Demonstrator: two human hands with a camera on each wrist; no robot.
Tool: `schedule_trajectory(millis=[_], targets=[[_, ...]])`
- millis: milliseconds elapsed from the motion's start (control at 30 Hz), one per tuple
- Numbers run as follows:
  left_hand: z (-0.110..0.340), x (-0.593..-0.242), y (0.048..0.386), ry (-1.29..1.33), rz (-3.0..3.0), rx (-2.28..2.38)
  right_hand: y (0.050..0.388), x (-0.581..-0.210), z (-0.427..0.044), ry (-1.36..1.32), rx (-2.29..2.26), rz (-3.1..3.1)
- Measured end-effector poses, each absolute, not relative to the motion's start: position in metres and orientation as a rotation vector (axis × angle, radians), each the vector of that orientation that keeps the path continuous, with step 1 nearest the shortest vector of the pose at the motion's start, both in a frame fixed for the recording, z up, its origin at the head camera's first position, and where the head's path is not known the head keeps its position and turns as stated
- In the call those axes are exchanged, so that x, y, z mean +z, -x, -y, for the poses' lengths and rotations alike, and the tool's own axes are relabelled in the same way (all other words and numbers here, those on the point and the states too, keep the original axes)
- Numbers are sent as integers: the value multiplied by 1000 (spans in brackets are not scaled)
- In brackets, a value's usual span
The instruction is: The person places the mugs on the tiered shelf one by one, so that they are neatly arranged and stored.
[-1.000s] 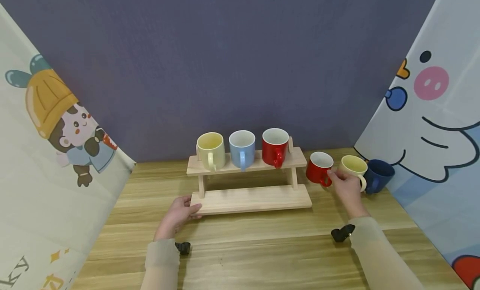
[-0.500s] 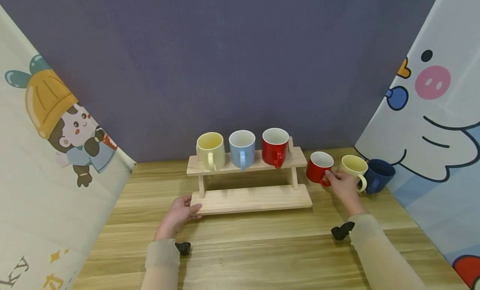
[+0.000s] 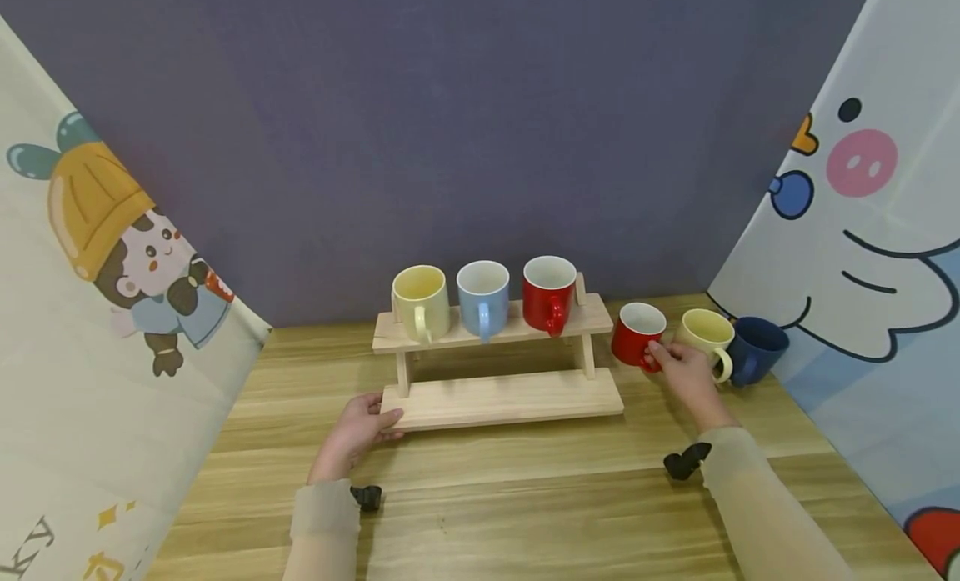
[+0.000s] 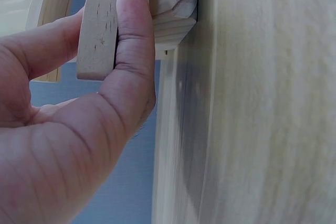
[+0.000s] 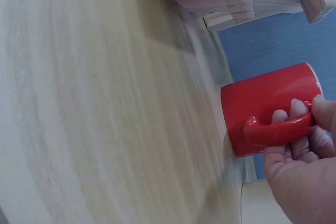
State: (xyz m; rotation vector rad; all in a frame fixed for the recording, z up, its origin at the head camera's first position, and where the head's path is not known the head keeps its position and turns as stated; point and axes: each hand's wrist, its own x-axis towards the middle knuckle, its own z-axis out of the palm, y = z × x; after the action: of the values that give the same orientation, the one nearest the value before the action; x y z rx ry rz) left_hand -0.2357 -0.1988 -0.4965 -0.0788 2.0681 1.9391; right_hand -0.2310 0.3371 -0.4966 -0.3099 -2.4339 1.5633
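Note:
My right hand (image 3: 688,378) grips the handle of a red mug (image 5: 268,100) that stands upright on the table, right of a two-tier wooden rack (image 3: 502,399). In the right wrist view the fingers pass through the handle and the thumb lies on its top. My left hand (image 3: 358,427) pinches the left end of the rack's lower board (image 4: 100,30) between thumb and fingers. On the upper tier stand a pale yellow mug (image 3: 422,304), a light blue mug (image 3: 480,302) and another red mug (image 3: 542,296), handles facing me.
Just behind my right hand are a yellow mug (image 3: 707,329) and a dark blue mug (image 3: 759,349), close together by the right wall panel. A dark back wall (image 3: 480,131) rises behind the rack. Printed panels flank the wooden table (image 3: 510,506).
My right fingers have shifted slightly left and settled around the red mug's handle. The left hand and the rack stay in place.

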Motion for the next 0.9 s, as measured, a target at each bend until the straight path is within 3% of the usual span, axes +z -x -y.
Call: schedule_trajectory(millis=[367, 900], targets=[[199, -497, 236, 93, -2077, 1931, 230, -504, -333, 351, 1830, 2208], [199, -498, 236, 91, -2067, 1941, 206, -478, -319, 452, 1620, 2186]])
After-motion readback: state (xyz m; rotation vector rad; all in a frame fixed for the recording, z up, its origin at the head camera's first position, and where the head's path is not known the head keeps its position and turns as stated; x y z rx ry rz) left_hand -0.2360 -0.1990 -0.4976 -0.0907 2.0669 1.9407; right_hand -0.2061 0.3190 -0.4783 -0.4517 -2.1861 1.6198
